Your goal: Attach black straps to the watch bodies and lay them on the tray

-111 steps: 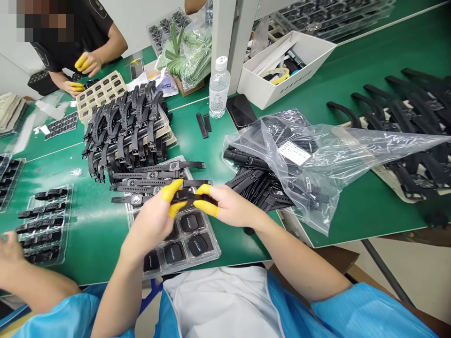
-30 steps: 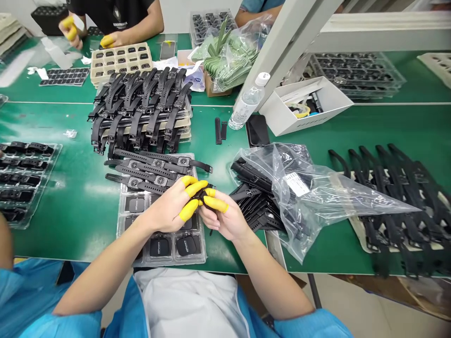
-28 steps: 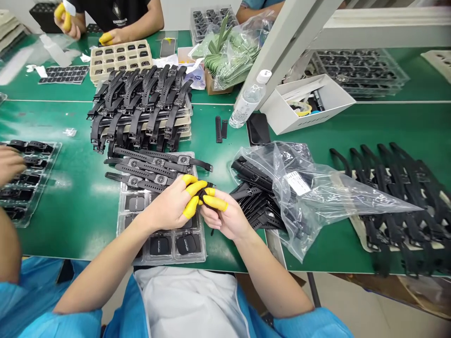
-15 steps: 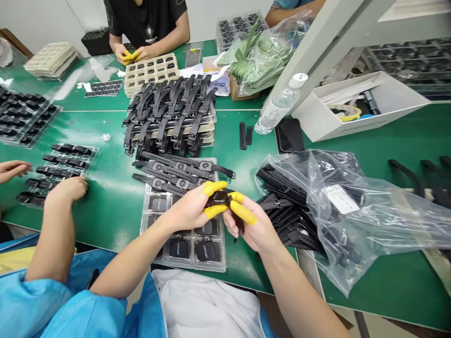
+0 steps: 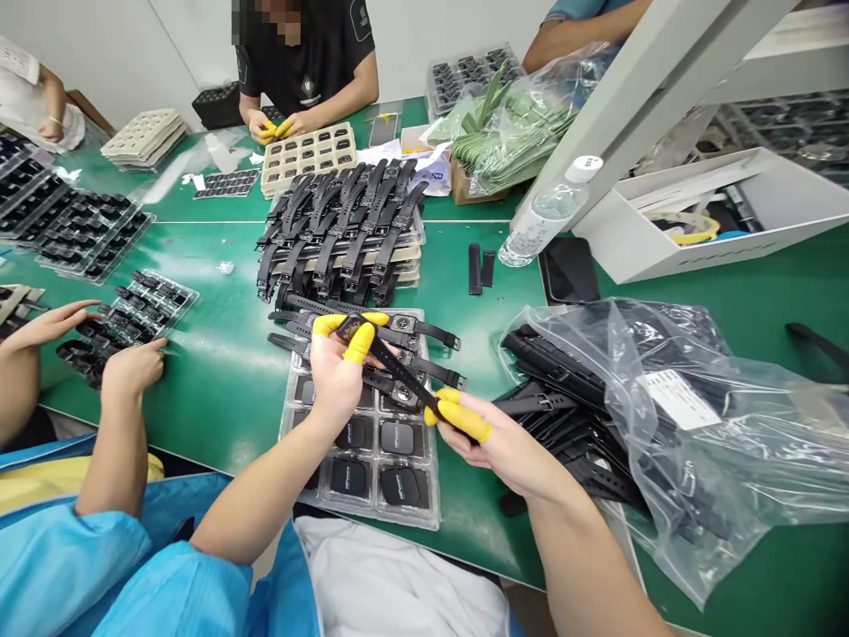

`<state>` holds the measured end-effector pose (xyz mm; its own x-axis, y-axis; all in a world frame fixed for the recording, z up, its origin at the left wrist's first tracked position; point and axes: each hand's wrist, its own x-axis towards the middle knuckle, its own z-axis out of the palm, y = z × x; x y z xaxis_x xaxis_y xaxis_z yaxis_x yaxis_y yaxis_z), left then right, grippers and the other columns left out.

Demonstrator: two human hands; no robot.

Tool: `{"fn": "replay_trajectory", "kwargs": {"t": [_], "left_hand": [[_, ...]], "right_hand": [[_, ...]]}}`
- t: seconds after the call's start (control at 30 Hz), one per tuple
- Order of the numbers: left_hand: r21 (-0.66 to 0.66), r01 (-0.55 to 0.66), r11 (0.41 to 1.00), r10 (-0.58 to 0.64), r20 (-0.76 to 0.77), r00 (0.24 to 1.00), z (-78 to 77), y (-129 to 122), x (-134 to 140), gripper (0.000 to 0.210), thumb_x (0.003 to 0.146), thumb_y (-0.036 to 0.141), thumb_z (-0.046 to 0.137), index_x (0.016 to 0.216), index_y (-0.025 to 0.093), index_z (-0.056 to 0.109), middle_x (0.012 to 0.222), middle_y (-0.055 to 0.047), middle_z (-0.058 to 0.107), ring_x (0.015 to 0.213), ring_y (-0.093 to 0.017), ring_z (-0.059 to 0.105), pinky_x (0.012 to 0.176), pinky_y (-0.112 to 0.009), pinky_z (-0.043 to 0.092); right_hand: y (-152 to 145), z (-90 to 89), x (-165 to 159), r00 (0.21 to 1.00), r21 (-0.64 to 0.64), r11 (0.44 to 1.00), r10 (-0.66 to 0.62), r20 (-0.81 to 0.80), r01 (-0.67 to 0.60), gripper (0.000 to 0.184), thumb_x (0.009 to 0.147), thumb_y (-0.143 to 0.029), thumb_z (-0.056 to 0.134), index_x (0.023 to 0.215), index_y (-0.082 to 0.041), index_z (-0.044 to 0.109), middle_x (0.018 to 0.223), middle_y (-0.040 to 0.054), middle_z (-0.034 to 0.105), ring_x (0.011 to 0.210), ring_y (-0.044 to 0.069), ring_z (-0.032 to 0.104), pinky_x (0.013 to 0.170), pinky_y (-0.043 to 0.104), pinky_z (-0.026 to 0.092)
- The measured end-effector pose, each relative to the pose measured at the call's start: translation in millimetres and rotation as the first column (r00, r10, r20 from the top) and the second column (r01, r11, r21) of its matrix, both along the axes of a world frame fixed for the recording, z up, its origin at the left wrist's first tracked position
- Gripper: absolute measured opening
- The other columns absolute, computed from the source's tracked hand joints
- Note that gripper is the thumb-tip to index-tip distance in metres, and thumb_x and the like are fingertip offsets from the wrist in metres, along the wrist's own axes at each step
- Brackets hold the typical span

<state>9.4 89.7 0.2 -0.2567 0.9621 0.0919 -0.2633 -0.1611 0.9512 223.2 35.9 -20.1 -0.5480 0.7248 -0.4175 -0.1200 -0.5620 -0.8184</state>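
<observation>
In yellow finger cots, my left hand [image 5: 337,376] grips the case of a black smartwatch [image 5: 350,327]. A black strap [image 5: 406,376] runs from the case down to the right, its far end pinched in my right hand [image 5: 481,433]. Both hands are above a clear plastic tray [image 5: 424,509] of square watch faces in compartments. Several strapped watches [image 5: 431,332] lie across the tray's far part, some hidden behind my left hand. To the right of my right hand, black straps [image 5: 557,442] spill out of a clear plastic bag [image 5: 637,389].
Stacked trays of strapped watches [image 5: 345,212] stand behind the tray. Beyond my right hand are a water bottle [image 5: 550,212], a black phone [image 5: 569,270], two loose straps [image 5: 475,270] and a white box [image 5: 703,212]. A co-worker's hands [image 5: 133,372] hold a tray at left.
My hands have moved apart, the left up and left with the watch case, the right slightly down and right. The strap now stretches between them. At left, the co-worker's tray has been lifted and tilted.
</observation>
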Motion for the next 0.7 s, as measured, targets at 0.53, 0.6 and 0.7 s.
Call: {"fn": "replay_trajectory", "kwargs": {"t": [0.53,0.6,0.7], "left_hand": [[-0.043,0.68,0.732,-0.404,-0.831,0.383,-26.1,-24,8,0.054,0.091,0.006,0.045,0.142,0.017,0.059,0.139,-0.014,0.064,0.131,-0.024,0.063,0.113,-0.039,0.054],[-0.04,0.68,0.733,-0.397,-0.836,0.379,-25.0,-24,7,0.054,0.09,0.006,0.045,0.142,0.017,0.059,0.138,-0.013,0.064,0.129,-0.023,0.064,0.112,-0.038,0.055],[-0.036,0.678,0.735,-0.395,-0.835,0.383,-22.6,-23,7,0.053,0.091,0.006,0.045,0.14,0.018,0.06,0.137,-0.014,0.064,0.128,-0.024,0.064,0.111,-0.039,0.055]], "right_hand": [[-8,-6.3,-17,0.981,-0.014,0.984,-0.18,-0.071,0.179,0.041,0.086,-0.057,0.076,0.086,-0.021,0.058,0.05,-0.0073,0.046,0.043,0.008,0.026,0.042,0.023,0.017],[-8,-7.6,-16,0.979,-0.028,0.983,-0.183,-0.095,0.181,0.042,0.086,-0.058,0.076,0.085,-0.021,0.058,0.047,-0.0081,0.043,0.042,0.008,0.025,0.042,0.023,0.018],[-8,-9.6,-17,0.979,-0.053,0.986,-0.166,-0.118,0.16,0.042,0.087,-0.058,0.076,0.083,-0.021,0.057,0.044,-0.009,0.041,0.042,0.007,0.023,0.042,0.023,0.017]]}}
